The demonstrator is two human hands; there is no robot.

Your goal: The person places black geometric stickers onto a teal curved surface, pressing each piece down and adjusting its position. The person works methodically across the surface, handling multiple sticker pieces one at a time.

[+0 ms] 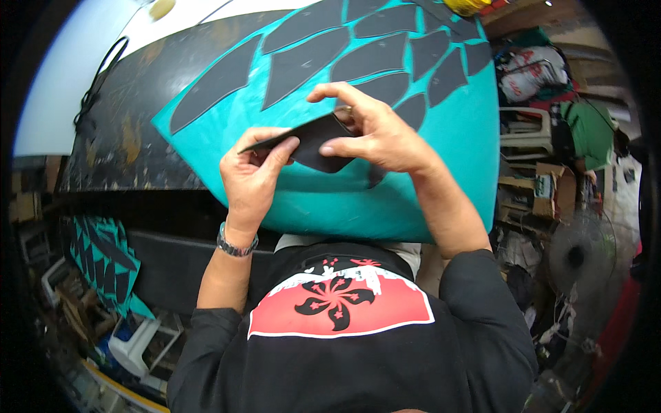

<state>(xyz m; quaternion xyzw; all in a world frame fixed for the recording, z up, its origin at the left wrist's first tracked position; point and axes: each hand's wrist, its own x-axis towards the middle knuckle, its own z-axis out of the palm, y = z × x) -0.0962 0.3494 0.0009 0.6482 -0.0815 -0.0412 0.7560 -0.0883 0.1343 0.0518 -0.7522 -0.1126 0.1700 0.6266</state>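
A thin black sheet piece (pixel 313 141), cut to a leaf-like outline, is held above the table between both my hands. My left hand (pixel 256 168) pinches its left end, thumb on the near face and fingers behind. My right hand (pixel 375 131) grips the right end between thumb and fingers, with the index finger raised and curved away. Below lies a teal panel (pixel 454 155) bearing several similar black leaf-shaped pieces (pixel 306 62) laid out with narrow teal gaps. Part of another black piece shows under my right hand.
The panel rests on a dark, scuffed tabletop (pixel 138 131) with a black cable (pixel 100 82) at its left. Lower left, another teal-and-black patterned piece (pixel 107 265) sits near a white plastic stool (pixel 138 344). Shelves with a cardboard box (pixel 556 189) and bags (pixel 533 74) crowd the right.
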